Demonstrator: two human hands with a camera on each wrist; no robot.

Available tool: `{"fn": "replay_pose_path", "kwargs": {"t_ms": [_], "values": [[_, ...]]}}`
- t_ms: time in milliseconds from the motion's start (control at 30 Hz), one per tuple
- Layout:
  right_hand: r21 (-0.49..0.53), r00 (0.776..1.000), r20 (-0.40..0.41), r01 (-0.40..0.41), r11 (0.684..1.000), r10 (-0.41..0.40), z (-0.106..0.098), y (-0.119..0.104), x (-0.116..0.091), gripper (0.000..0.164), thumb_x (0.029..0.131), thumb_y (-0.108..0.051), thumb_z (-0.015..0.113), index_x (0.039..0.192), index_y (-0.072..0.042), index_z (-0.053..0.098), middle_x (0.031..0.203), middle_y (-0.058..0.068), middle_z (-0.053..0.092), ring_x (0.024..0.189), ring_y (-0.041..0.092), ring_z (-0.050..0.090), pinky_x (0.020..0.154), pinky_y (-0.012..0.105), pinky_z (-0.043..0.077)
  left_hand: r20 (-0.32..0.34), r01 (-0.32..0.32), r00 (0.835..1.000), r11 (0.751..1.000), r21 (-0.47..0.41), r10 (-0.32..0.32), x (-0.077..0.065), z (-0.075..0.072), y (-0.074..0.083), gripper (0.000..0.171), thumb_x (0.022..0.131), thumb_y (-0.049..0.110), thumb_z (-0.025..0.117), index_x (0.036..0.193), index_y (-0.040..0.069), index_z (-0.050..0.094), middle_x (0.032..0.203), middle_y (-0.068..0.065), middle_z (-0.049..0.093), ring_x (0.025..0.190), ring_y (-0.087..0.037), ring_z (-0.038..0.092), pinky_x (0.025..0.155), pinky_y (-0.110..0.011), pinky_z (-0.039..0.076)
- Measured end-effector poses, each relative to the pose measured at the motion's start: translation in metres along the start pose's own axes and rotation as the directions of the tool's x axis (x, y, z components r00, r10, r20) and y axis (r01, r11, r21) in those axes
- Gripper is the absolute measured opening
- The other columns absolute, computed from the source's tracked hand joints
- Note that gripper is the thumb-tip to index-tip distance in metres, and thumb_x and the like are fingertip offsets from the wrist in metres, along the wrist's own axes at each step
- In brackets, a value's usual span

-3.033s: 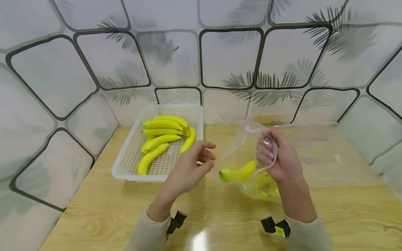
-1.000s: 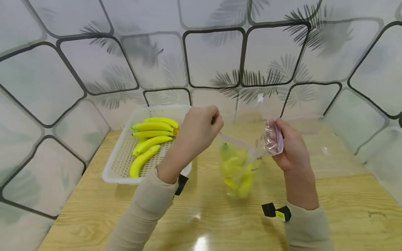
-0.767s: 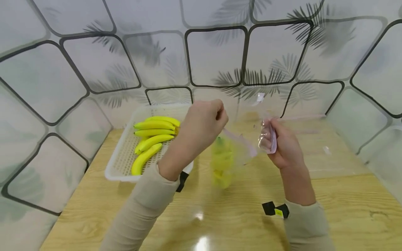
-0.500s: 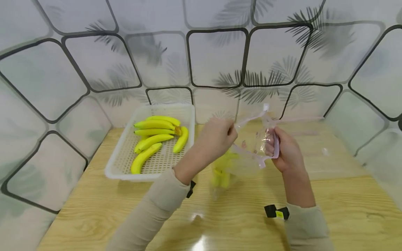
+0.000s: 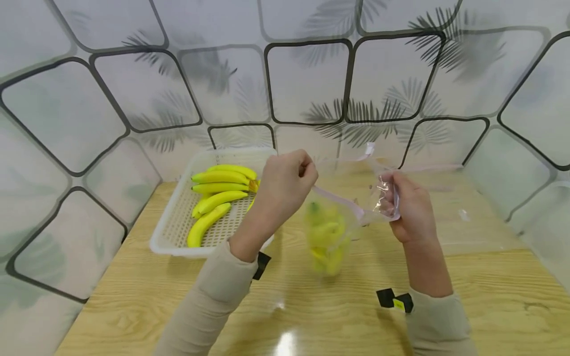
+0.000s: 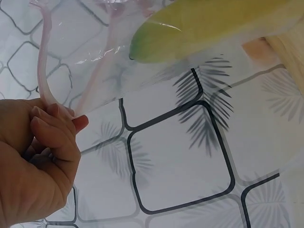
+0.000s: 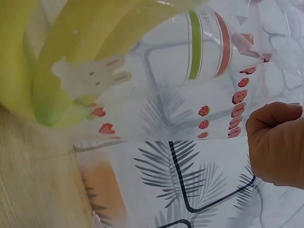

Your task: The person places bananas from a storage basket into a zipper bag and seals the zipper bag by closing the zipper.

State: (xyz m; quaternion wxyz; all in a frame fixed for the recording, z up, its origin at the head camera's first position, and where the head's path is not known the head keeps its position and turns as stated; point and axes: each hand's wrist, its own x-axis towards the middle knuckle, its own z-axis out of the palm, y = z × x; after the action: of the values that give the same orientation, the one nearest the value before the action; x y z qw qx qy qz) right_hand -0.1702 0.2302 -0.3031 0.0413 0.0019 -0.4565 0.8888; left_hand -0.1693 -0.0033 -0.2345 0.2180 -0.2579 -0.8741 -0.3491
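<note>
A clear zip bag point(image 5: 340, 198) with a pinkish rim hangs between my hands, its mouth spread. Several yellow bananas point(image 5: 327, 240) lie low in it, close over the table in the head view. My left hand point(image 5: 285, 185) pinches the left end of the rim, and the left wrist view shows the fingertips point(image 6: 54, 118) curled on that edge. My right hand point(image 5: 414, 205) grips the opposite side of the mouth, its fingers behind the film. Up close in the right wrist view, red strawberry prints and a white animal figure mark the bag point(image 7: 204, 111).
A white perforated basket point(image 5: 162, 232) stands at the back left, holding several bananas point(image 5: 220, 198). Flat clear plastic point(image 5: 472, 222) lies on the wooden table point(image 5: 311, 316) at the right. A patterned wall point(image 5: 307, 79) encloses the back and sides.
Three seconds ago my left hand was off the bag, near the basket; now it pinches the rim. The bag has lifted and hangs more upright, swaying slightly during the last second.
</note>
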Motion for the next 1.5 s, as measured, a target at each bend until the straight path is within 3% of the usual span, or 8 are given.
{"fn": "replay_pose_path", "kwargs": {"t_ms": [133,267,467,633,833,1000,1233,1500], "values": [[0.071,0.998,0.003,0.06,0.996,-0.06,0.008,-0.005,-0.002,0.035,0.105,-0.016,0.049,0.082,-0.002,0.071,0.066,0.0,0.058,0.052,0.007,0.055,0.044,0.017,0.046,-0.03,0.028,0.999,0.999,-0.044,-0.029,-0.007,-0.002,-0.006,0.02,0.097,0.002,0.053,0.081,0.005,0.066,0.062,-0.002,0.061,0.044,-0.011,0.041,0.047,-0.022,0.032],[0.11,0.987,0.097,0.121,0.987,-0.131,0.012,-0.01,-0.006,0.032,0.104,-0.02,0.051,0.086,0.0,0.068,0.066,0.001,0.053,0.048,0.008,0.045,0.042,0.017,0.041,-0.052,0.034,0.998,0.996,-0.084,-0.038,-0.017,0.001,-0.013,0.02,0.097,0.003,0.054,0.081,0.005,0.066,0.059,-0.001,0.058,0.042,-0.009,0.039,0.044,-0.021,0.03],[0.158,0.965,0.203,0.133,0.979,-0.164,0.012,-0.008,-0.003,0.035,0.107,-0.019,0.045,0.086,0.002,0.066,0.062,0.001,0.047,0.044,0.011,0.028,0.039,0.018,0.024,0.077,0.1,0.993,0.992,-0.082,-0.094,-0.036,0.02,-0.026,0.017,0.098,0.007,0.056,0.087,0.004,0.068,0.06,0.001,0.057,0.042,-0.005,0.039,0.041,-0.019,0.031],[0.171,0.974,0.225,-0.002,0.985,-0.038,0.012,0.005,0.004,0.036,0.107,-0.021,0.043,0.088,0.0,0.063,0.062,0.001,0.048,0.043,0.01,0.03,0.039,0.018,0.023,0.174,0.169,0.972,0.983,-0.068,-0.156,-0.051,0.035,-0.039,0.016,0.099,0.009,0.058,0.09,0.003,0.069,0.065,0.001,0.061,0.045,-0.005,0.042,0.042,-0.018,0.035],[0.165,0.967,0.221,-0.162,0.973,0.123,0.014,0.019,0.005,0.03,0.106,-0.025,0.048,0.093,-0.002,0.062,0.063,0.001,0.049,0.045,0.011,0.035,0.04,0.019,0.035,0.194,0.252,0.953,0.964,-0.089,-0.231,-0.067,0.042,-0.053,0.015,0.1,0.011,0.057,0.091,0.004,0.068,0.068,0.001,0.064,0.045,-0.006,0.043,0.041,-0.019,0.035],[0.185,0.951,0.264,-0.216,0.959,0.163,0.016,0.02,0.002,0.03,0.107,-0.026,0.044,0.096,-0.004,0.06,0.064,0.0,0.047,0.048,0.011,0.032,0.044,0.019,0.03,0.212,0.241,0.952,0.967,-0.082,-0.219,-0.07,0.045,-0.063,0.015,0.1,0.012,0.057,0.093,0.005,0.068,0.067,0.002,0.062,0.045,-0.005,0.042,0.041,-0.02,0.035],[0.283,0.926,0.334,-0.277,0.918,0.176,0.012,0.021,0.002,0.03,0.108,-0.026,0.039,0.101,-0.003,0.055,0.068,0.002,0.048,0.055,0.011,0.022,0.048,0.02,0.025,0.199,0.274,0.944,0.961,-0.02,-0.265,-0.065,0.03,-0.088,0.02,0.102,0.016,0.054,0.097,0.006,0.069,0.066,0.003,0.057,0.05,-0.008,0.044,0.047,-0.023,0.039],[0.334,0.907,0.354,-0.351,0.875,0.229,0.009,0.023,0.002,0.034,0.109,-0.029,0.036,0.099,-0.002,0.055,0.069,0.002,0.049,0.055,0.01,0.022,0.046,0.019,0.028,0.151,0.411,0.885,0.891,0.195,-0.441,-0.071,0.008,-0.128,0.018,0.102,0.012,0.053,0.103,0.0,0.066,0.078,-0.008,0.063,0.057,-0.016,0.052,0.051,-0.028,0.043]]}}
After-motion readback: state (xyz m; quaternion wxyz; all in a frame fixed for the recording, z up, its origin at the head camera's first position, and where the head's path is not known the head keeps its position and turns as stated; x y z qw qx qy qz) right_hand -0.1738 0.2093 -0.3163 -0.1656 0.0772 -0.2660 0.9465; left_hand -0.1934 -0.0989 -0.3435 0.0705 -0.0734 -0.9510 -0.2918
